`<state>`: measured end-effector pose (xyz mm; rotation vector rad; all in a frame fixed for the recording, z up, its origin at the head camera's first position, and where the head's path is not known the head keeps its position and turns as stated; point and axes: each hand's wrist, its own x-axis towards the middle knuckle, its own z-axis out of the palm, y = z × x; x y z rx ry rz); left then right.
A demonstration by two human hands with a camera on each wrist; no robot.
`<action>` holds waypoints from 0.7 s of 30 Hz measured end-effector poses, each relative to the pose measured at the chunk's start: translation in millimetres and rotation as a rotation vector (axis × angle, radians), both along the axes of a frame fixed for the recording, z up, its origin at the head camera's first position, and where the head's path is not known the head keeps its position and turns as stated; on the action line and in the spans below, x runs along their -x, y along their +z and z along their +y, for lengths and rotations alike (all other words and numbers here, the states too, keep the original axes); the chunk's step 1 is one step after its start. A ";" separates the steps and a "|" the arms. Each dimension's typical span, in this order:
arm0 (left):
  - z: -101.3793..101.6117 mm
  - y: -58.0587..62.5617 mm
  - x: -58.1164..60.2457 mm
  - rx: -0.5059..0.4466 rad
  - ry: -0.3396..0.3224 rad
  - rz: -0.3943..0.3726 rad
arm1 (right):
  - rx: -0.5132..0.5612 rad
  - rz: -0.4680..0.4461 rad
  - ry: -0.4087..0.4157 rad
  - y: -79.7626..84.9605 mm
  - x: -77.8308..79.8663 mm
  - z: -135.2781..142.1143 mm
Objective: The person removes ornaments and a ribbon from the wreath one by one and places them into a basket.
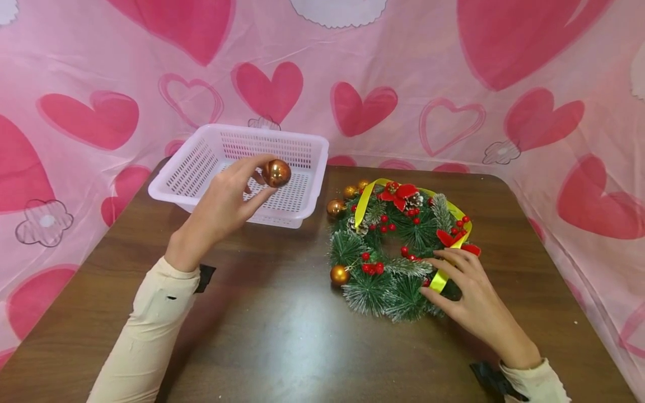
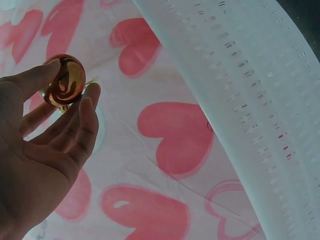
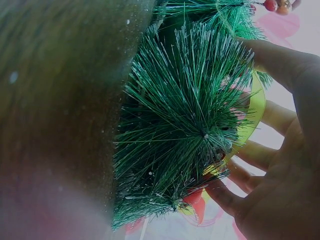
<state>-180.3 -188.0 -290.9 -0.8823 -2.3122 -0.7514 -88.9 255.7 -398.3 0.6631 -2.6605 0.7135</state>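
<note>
A shiny copper-coloured Christmas bauble [image 1: 276,173] is pinched between the thumb and fingertips of my left hand [image 1: 221,198], held up over the white basket [image 1: 173,197]. In the left wrist view the same bauble [image 2: 67,80] shows a small gold cap on its underside. To the right, a green Christmas wreath [image 1: 370,291] lies on the table with red berries, red flowers, pinecones and a yellow ribbon [image 1: 367,201]. My right hand [image 1: 476,296] rests at its lower right edge, fingers spread and lightly bent by the ribbon. Needles partly hide those fingertips in the right wrist view.
Along the wreath's left side sit several gold and copper baubles, among them one at the front [image 1: 340,275] and one farther back [image 1: 336,207]. The brown wooden table [image 1: 282,336] meets a pink heart-print cloth [image 1: 428,73] behind and at both sides.
</note>
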 end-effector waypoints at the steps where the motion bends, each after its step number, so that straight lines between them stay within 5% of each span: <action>1: -0.4 -0.1 0.6 0.000 -0.002 -0.001 | 0.000 0.001 0.000 0.0 0.0 0.1; 21: -23.6 -17.7 26.0 0.028 0.047 -0.141 | -0.013 -0.015 -0.014 0.7 -0.6 0.4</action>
